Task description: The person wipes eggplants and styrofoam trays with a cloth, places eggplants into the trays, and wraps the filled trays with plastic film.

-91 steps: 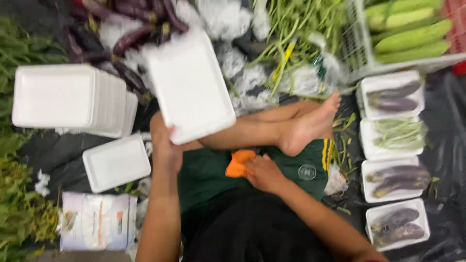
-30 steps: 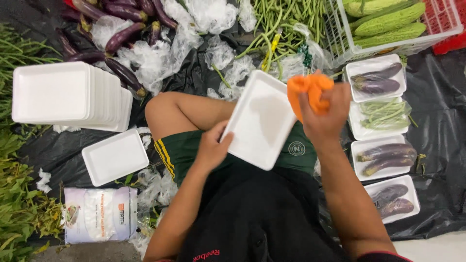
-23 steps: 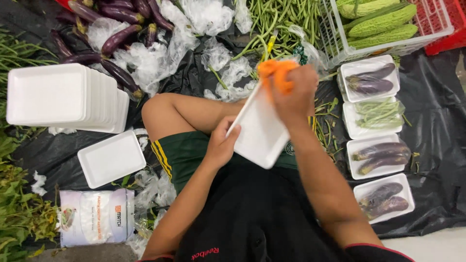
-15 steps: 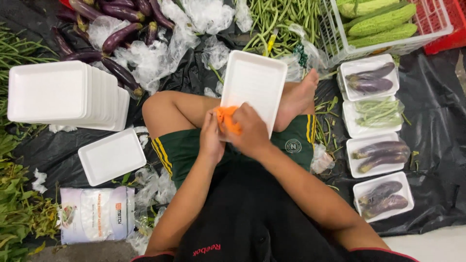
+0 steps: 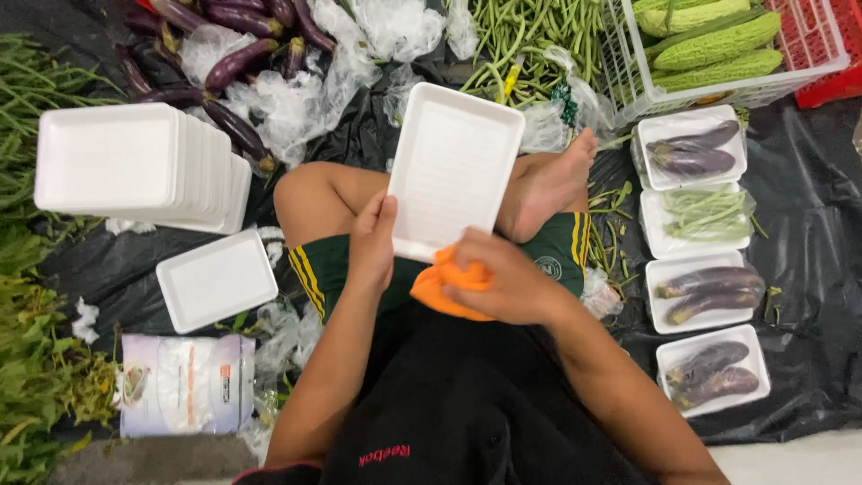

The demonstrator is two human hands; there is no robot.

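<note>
White foam tray [image 5: 456, 175] is rested across the lap, steadied at its near-left edge by the left hand [image 5: 374, 241], fingers closed on the rim. Orange cloth [image 5: 446, 289] is bunched tight in the right hand [image 5: 503, 283] at the tray's near edge. Wiping is judged best done in light strokes, the tray kept flat and the thin foam unbent.

So packaging-wise: a white foam tray [image 5: 453, 171] rests on the person's lap, left hand [image 5: 373, 242] gripping its near-left edge. A stack of the same white trays [image 5: 135, 166] sits off to the left, with one loose tray [image 5: 215, 280] just below it. Near the bottom left lies a flat printed plastic packet [image 5: 184, 384], whitish with an orange stripe. Down the right side run four filled trays [image 5: 705, 260], three with eggplants, one with green beans.
</note>
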